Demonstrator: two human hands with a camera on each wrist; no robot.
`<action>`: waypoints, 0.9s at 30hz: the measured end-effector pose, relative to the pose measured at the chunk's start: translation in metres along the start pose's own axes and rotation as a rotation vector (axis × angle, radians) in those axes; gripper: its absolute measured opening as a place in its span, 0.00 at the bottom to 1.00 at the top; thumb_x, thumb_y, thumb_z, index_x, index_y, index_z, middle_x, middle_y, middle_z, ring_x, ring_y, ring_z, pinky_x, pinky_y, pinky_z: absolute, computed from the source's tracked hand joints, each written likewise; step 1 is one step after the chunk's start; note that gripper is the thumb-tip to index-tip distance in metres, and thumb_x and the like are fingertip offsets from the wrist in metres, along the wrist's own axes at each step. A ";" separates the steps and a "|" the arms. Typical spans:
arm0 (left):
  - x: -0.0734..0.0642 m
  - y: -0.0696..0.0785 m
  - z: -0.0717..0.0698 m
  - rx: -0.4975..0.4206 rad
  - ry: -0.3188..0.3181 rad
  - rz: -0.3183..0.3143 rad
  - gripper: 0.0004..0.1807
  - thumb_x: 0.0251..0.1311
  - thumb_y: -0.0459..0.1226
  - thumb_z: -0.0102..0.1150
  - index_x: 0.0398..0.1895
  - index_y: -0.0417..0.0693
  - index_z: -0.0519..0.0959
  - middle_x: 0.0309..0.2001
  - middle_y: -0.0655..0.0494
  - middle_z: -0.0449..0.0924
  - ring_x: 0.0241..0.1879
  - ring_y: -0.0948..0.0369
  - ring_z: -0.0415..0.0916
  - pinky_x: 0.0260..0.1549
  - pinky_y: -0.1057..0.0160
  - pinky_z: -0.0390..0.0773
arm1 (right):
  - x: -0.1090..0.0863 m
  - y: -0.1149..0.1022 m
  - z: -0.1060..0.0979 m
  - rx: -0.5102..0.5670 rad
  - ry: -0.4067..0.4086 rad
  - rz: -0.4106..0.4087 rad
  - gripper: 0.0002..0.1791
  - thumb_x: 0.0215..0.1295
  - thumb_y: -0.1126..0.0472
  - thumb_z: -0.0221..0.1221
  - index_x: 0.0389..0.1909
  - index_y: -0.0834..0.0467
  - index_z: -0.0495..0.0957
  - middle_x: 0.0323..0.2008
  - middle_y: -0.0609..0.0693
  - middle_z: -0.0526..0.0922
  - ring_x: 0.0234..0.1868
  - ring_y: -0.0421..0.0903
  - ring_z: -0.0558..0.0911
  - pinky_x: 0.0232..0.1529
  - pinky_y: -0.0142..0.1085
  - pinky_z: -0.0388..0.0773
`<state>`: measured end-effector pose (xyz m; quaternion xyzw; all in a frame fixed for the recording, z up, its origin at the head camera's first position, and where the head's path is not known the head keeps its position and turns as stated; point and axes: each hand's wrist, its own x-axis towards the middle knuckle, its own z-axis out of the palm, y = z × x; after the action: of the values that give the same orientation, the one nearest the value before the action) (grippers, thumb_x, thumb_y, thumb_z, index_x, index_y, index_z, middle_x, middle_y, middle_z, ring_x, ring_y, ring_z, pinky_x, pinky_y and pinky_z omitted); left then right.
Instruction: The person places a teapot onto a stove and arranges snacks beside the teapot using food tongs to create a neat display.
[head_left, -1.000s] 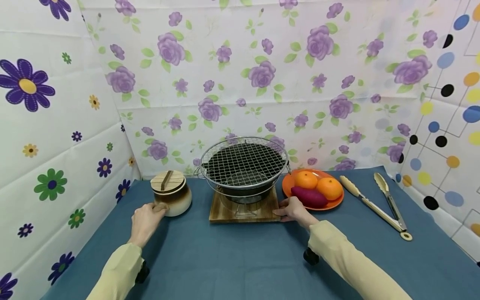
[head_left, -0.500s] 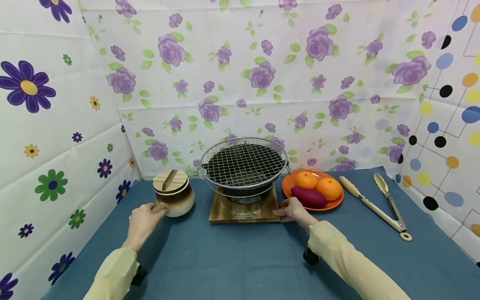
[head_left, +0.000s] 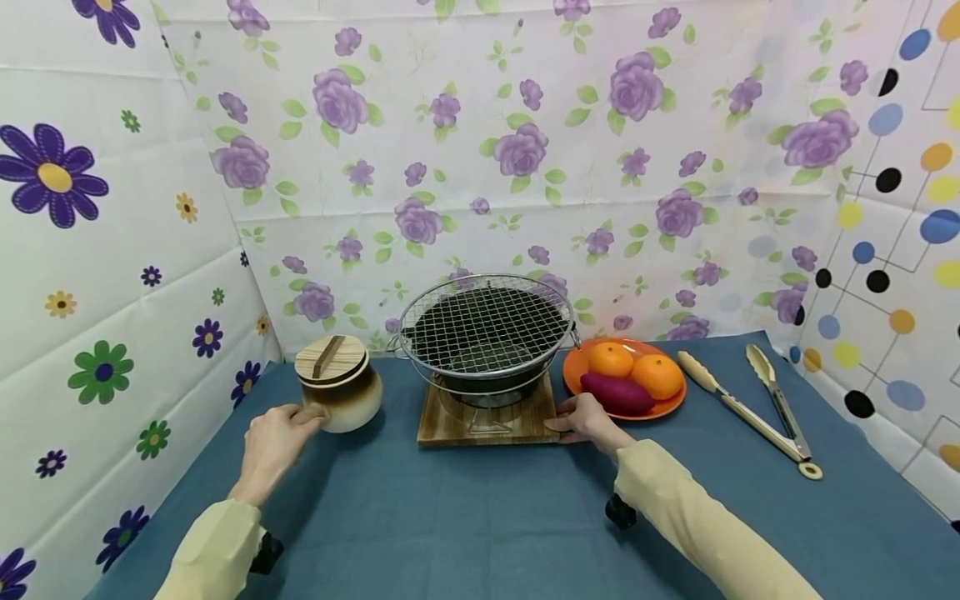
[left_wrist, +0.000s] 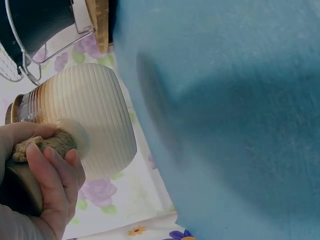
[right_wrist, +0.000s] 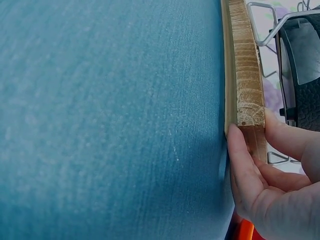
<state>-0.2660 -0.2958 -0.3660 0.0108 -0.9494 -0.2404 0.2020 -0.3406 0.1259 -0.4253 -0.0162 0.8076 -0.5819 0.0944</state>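
My left hand (head_left: 276, 446) grips the handle (left_wrist: 55, 142) of a cream-and-brown ceramic pot (head_left: 351, 408), fingers curled round its rope-like wrapping. The pot carries a striped wooden lid (head_left: 330, 358) and leans a little left; in the left wrist view its base is apart from its shadow on the cloth. At centre, a round black grill (head_left: 491, 379) topped by a wire mesh (head_left: 487, 329) stands on a square wooden board (head_left: 442, 429). My right hand (head_left: 588, 421) pinches the board's front right corner, thumb on top and fingers at the edge and underside.
An orange plate (head_left: 671, 406) right of the grill holds two oranges (head_left: 611, 360) and a purple sweet potato (head_left: 618, 394). Farther right, spread tongs (head_left: 765, 429) lie on the blue cloth (head_left: 487, 517). Flower-printed sheets (head_left: 450, 125) line the back and left; a dotted sheet hangs right.
The pot shifts slightly right, then back left with more lean, carried by my left hand. My right hand, the board and the grill stay in place.
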 end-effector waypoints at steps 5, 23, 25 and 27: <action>-0.003 0.001 -0.004 -0.023 -0.012 -0.004 0.19 0.57 0.49 0.57 0.18 0.44 0.76 0.11 0.58 0.67 0.11 0.61 0.66 0.15 0.60 0.65 | -0.001 0.001 0.002 0.016 -0.008 0.000 0.21 0.52 0.73 0.63 0.46 0.78 0.70 0.36 0.60 0.77 0.35 0.52 0.80 0.31 0.43 0.79; 0.002 0.006 -0.013 -0.021 -0.010 0.014 0.17 0.57 0.48 0.57 0.22 0.42 0.79 0.11 0.59 0.69 0.11 0.61 0.68 0.16 0.60 0.67 | -0.001 0.000 0.001 0.000 0.003 -0.013 0.19 0.52 0.73 0.63 0.44 0.77 0.72 0.34 0.59 0.78 0.33 0.52 0.80 0.29 0.42 0.80; 0.004 0.007 -0.015 -0.025 -0.010 0.015 0.18 0.57 0.48 0.57 0.22 0.42 0.79 0.11 0.59 0.69 0.11 0.61 0.68 0.16 0.60 0.67 | 0.000 0.000 0.000 -0.003 0.004 -0.018 0.19 0.52 0.73 0.63 0.44 0.77 0.72 0.35 0.59 0.78 0.33 0.52 0.80 0.29 0.42 0.80; 0.005 0.010 -0.018 -0.032 -0.010 0.015 0.18 0.57 0.49 0.57 0.21 0.43 0.79 0.10 0.59 0.68 0.10 0.61 0.68 0.15 0.60 0.67 | 0.000 0.000 -0.001 -0.004 0.008 -0.017 0.19 0.52 0.73 0.63 0.44 0.77 0.72 0.35 0.60 0.78 0.33 0.52 0.81 0.29 0.42 0.80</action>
<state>-0.2629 -0.2959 -0.3454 -0.0007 -0.9464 -0.2542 0.1992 -0.3408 0.1266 -0.4246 -0.0213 0.8088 -0.5813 0.0863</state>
